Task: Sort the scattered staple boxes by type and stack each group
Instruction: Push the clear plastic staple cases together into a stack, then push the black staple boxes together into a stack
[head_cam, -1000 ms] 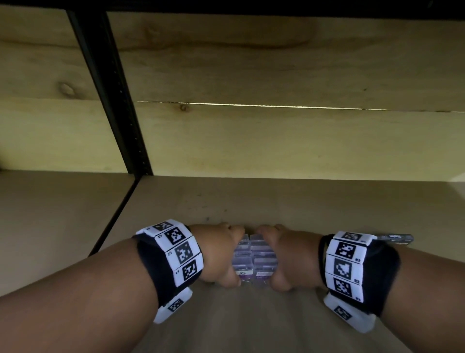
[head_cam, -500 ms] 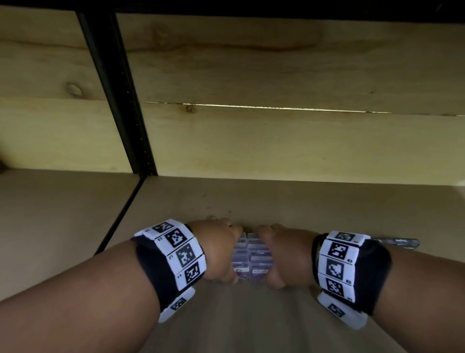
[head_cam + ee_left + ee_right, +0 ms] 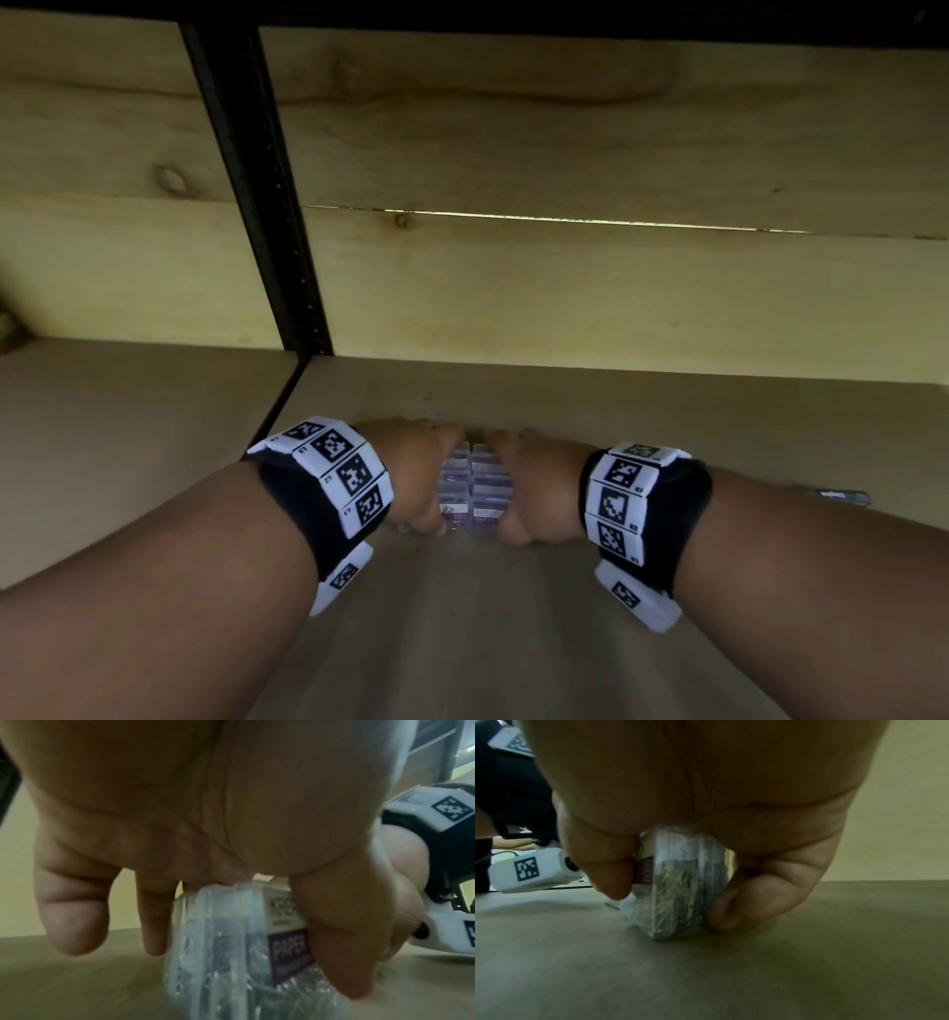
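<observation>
Two side-by-side stacks of clear plastic boxes with purple labels (image 3: 475,488) stand on the wooden shelf (image 3: 513,642) between my hands. My left hand (image 3: 429,478) grips the left stack (image 3: 231,953), thumb on the labelled front and fingers behind. My right hand (image 3: 529,488) grips the right stack (image 3: 677,886) in the same way, thumb in front and fingers curled round its far side. The stacks' lower boxes are hidden by my hands in the head view.
One more flat purple-labelled box (image 3: 842,496) lies on the shelf to the right, behind my right wrist. A black metal upright (image 3: 267,205) divides the shelf at the left. The wooden back wall (image 3: 565,288) stands close behind the stacks.
Both hands with the stacks have shifted slightly to the left and away from me along the shelf. Their grip has not changed.
</observation>
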